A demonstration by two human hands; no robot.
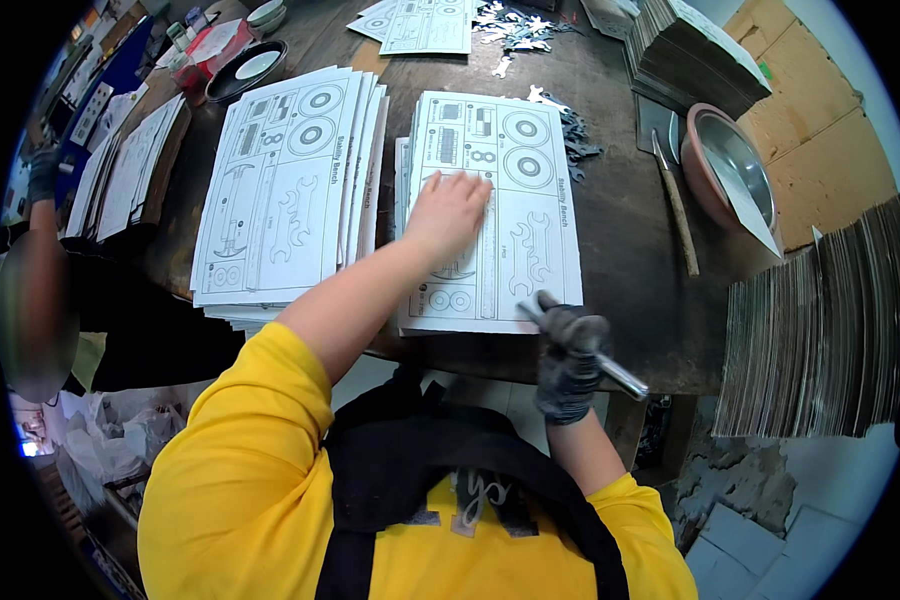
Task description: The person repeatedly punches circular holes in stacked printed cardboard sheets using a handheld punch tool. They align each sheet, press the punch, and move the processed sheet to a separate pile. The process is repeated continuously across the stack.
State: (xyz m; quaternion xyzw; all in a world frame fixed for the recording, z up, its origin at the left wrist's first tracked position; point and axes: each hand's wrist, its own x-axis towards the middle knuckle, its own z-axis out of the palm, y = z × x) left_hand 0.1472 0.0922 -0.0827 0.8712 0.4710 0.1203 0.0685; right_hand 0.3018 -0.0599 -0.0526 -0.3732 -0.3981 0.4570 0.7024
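Observation:
My left hand (450,220), bare, lies with its fingers stretched out on the top sheet of a stack of printed boards (525,240). The sheet carries line drawings of wrenches, rings and small parts. My right hand (570,345), in a dark grey glove, is closed round a shiny metal rod (625,377) just off the near right corner of that stack. One end of the rod points over the corner; the other sticks out to the right. Left of my left forearm stands a second stack of the same printed boards (270,195).
Small wrench-shaped metal pieces (515,28) lie scattered at the back. To the right are a long-handled tool (677,205), a pinkish bowl (705,150) and tall stacks of boards (820,320). A black pan (235,85) stands at back left; another person's gloved hand (43,172) shows far left.

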